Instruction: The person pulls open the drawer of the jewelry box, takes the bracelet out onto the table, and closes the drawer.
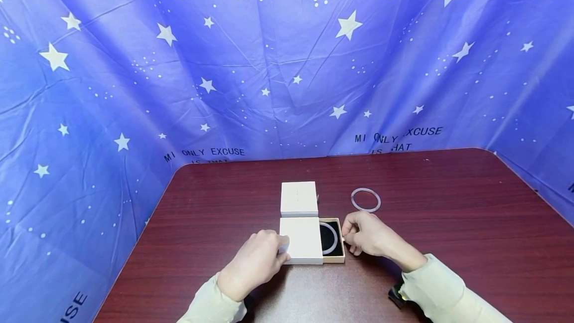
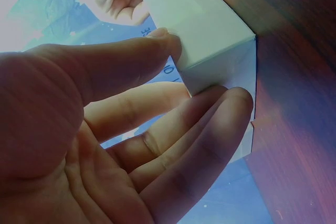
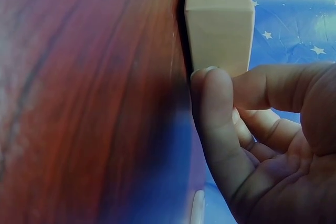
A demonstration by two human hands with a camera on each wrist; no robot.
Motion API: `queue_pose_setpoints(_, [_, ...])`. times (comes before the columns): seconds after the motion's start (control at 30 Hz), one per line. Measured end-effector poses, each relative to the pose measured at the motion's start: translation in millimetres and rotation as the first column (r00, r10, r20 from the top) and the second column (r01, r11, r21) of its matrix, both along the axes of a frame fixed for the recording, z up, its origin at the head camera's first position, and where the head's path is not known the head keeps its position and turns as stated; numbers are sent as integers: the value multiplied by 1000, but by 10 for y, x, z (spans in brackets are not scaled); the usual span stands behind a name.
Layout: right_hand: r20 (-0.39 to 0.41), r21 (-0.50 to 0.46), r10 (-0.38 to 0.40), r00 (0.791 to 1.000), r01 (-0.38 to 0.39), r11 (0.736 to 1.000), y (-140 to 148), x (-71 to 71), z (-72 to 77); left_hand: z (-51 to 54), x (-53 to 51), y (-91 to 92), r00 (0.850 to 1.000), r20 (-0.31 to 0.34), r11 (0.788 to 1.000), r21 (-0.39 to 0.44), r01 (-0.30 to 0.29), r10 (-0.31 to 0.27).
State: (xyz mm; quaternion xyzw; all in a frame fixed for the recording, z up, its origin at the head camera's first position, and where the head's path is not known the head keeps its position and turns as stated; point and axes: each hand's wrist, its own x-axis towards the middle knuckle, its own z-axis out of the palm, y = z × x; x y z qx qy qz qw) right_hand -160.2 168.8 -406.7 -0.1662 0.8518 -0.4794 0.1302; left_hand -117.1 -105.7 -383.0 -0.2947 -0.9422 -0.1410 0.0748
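Observation:
A white sliding box [image 1: 301,241] lies on the table with its cardboard drawer [image 1: 334,259] partly out to the right. Inside, on black lining, is a pale lilac bangle [image 1: 336,239], its left part hidden under the sleeve. My left hand [image 1: 257,263] grips the sleeve's left end; in the left wrist view the thumb touches one side and fingers curl against the end. At the drawer's right end, my right hand [image 1: 369,236] pinches with thumb and index finger at a small pull tab, mostly hidden by the fingertips. The drawer's end face [image 3: 220,38] shows in the right wrist view.
Directly behind the open box stands a second white box [image 1: 298,198], closed. Another pale lilac bangle [image 1: 353,200] lies on the dark red wooden table [image 1: 448,203], just beyond my right hand. A blue star-printed curtain [image 1: 278,64] hangs around the table.

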Motion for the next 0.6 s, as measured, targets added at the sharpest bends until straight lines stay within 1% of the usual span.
queue_pose_setpoints(0.13, [-6, 11, -5, 1000, 5, 1000, 18, 5, -5, 0, -1, -2, 1000, -5, 1000, -7, -1, 1])
queue_pose_setpoints(0.3, [-6, 29, -17, 1000, 17, 999, 47, 1, -5, 3, -2, -5, 1000, 2, 1000, 6, 8, -8])
queue_pose_setpoints(0.6, [-11, 25, -4, 1000, 4, 1000, 102, -1, 0, 7, -1, -6, 1000, 7, 1000, 11, 12, -12])
